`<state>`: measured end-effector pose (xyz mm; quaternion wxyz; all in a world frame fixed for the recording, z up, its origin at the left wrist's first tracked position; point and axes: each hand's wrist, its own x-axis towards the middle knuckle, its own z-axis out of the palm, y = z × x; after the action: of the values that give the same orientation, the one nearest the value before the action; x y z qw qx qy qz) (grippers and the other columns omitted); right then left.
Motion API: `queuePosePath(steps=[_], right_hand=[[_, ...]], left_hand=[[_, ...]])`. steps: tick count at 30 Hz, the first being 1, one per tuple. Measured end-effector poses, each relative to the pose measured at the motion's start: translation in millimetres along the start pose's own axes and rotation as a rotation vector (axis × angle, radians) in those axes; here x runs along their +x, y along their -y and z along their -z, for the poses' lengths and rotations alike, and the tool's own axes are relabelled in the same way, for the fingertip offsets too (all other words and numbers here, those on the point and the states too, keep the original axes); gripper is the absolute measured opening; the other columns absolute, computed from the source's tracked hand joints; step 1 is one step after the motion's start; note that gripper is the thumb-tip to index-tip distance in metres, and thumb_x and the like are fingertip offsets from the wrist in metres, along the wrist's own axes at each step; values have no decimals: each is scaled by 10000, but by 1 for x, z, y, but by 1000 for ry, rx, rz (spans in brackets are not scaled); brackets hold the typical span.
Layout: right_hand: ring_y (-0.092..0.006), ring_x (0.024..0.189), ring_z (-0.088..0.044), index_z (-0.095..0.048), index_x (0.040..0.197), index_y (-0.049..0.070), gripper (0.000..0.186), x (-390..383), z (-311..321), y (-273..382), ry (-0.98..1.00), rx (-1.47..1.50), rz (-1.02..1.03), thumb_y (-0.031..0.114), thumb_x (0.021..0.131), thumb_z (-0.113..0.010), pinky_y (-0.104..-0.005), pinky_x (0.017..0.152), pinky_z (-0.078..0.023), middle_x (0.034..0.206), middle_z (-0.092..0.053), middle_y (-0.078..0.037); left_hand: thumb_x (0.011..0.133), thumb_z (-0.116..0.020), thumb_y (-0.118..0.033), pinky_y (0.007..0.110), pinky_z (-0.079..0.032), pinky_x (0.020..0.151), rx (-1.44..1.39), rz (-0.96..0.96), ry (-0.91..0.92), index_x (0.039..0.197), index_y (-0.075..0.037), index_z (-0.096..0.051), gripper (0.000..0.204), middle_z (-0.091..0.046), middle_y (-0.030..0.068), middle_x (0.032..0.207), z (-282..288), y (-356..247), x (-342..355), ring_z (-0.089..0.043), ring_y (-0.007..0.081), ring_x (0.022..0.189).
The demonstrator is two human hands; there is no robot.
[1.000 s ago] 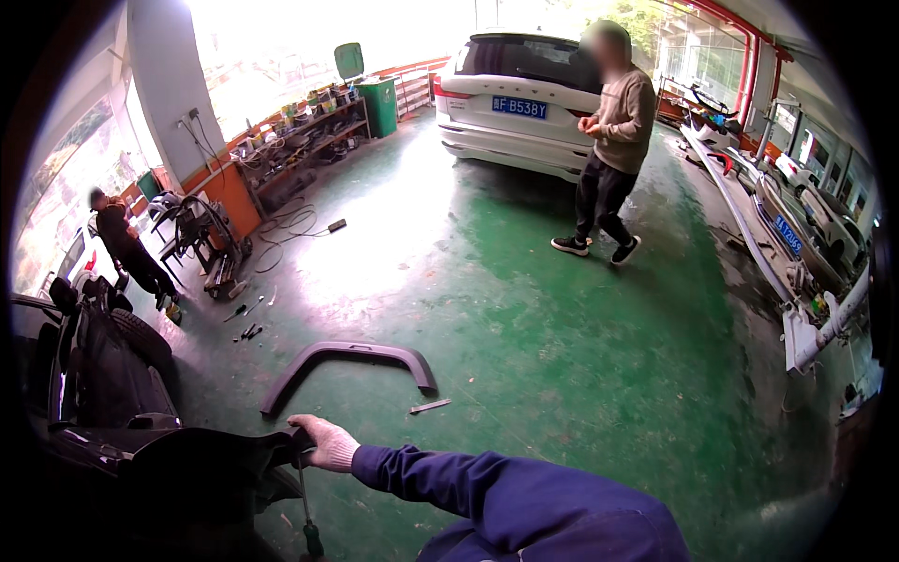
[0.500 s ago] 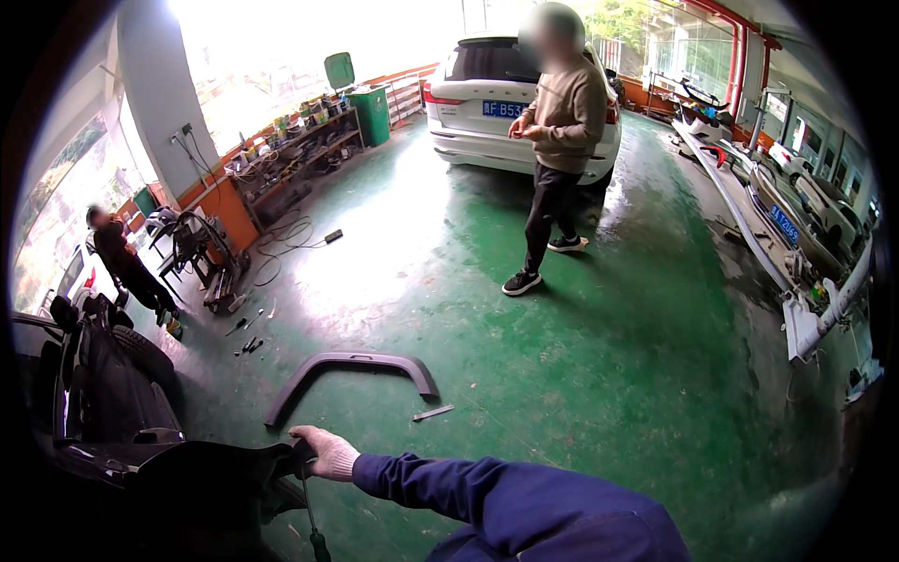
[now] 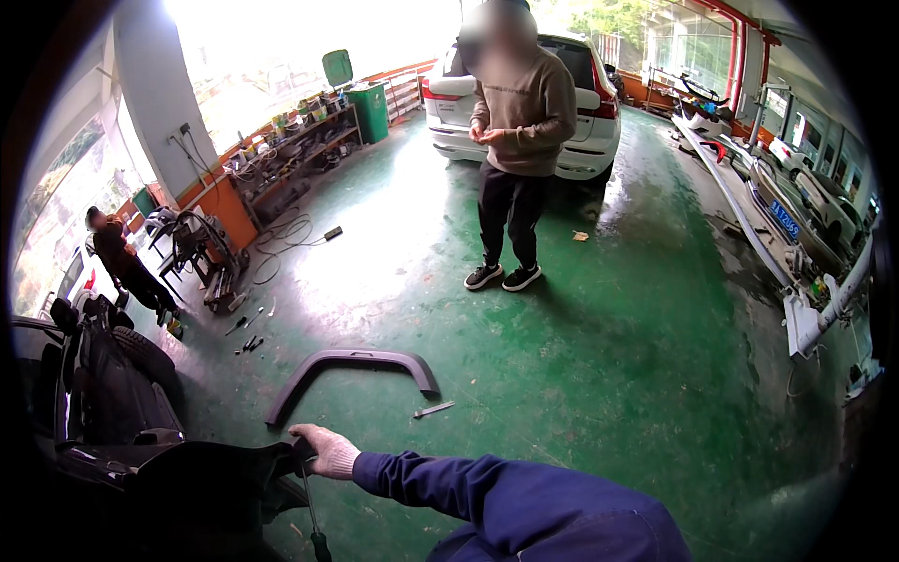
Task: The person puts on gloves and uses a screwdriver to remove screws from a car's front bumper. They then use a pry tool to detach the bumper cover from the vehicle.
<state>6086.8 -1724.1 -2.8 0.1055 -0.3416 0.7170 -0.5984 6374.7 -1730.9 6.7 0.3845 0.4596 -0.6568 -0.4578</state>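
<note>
My right hand point(image 3: 328, 451) in a pale glove is closed on the corner of a black panel point(image 3: 201, 473) at the lower left; its blue sleeve crosses from the lower right. A screwdriver with a green handle point(image 3: 320, 547) hangs below that grip, its top hidden at my fingers. My left hand is not in view. On the green floor just beyond lie a grey arch-shaped trim point(image 3: 348, 359) and a thin flat strip point(image 3: 433, 410). The dark vehicle point(image 3: 103, 375) with an exposed tyre fills the left edge.
A person in a tan sweatshirt point(image 3: 517, 117) stands ahead before a white car point(image 3: 592, 126). Another person point(image 3: 126, 258) stands left beside machinery point(image 3: 201, 244). Scattered tools point(image 3: 251, 342) and a hose point(image 3: 281, 244) lie left. Long body parts point(image 3: 787, 220) line the right side; shelving point(image 3: 295, 159) lines the back.
The person in tan has walked nearer and leftward, now standing with both feet together, facing my way. My gloved hand keeps its grip; the view has shifted slightly.
</note>
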Motion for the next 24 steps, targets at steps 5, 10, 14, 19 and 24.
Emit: queuePosePath(steps=[5, 10, 14, 19, 24], right_hand=[[-334, 1172, -630, -492, 1414, 74, 808, -1, 0, 4, 20, 20, -27, 198, 708, -863, -412, 1014, -502, 1248, -636, -183], [-334, 1176, -627, -493, 1415, 77, 811, -2, 0, 8, 26, 29, -30, 191, 701, -862, -411, 1016, -502, 1256, -632, -181], [-335, 1178, -626, -495, 1414, 78, 812, -3, 2, 3, -1, 18, -23, 187, 698, -861, -410, 1015, -502, 1255, -632, -181], [-336, 1154, -637, -499, 1412, 82, 784, -6, 2, 4, -4, 6, -10, 191, 717, -846, -403, 1002, -510, 1238, -640, -178], [-290, 1074, -668, -593, 1270, 71, 603, 4, -14, -8, -178, -114, 284, 269, 753, -830, -374, 931, -544, 1151, -661, -161]], left_hand=[[1006, -603, -247, 416, -506, 806, -82, 181, 128, 1214, 51, -523, 371, -599, 192, 1056, 10, -14, 2, -584, 273, 929], [1013, -624, -279, 437, -507, 860, 276, -314, 65, 1236, 61, -527, 418, -609, 212, 1081, 18, 86, 20, -590, 320, 975], [1029, -611, -290, 438, -504, 870, 481, -516, -17, 1179, 78, -559, 401, -624, 237, 1049, 15, 107, 21, -594, 351, 980], [1027, -576, -204, 438, -515, 809, 42, 30, 125, 1124, 89, -584, 308, -621, 236, 1039, 12, 30, 5, -608, 342, 929], [993, -614, -226, 348, -503, 622, 13, -5, 97, 1316, -33, -494, 394, -588, 131, 1164, 13, 36, -5, -596, 215, 829]])
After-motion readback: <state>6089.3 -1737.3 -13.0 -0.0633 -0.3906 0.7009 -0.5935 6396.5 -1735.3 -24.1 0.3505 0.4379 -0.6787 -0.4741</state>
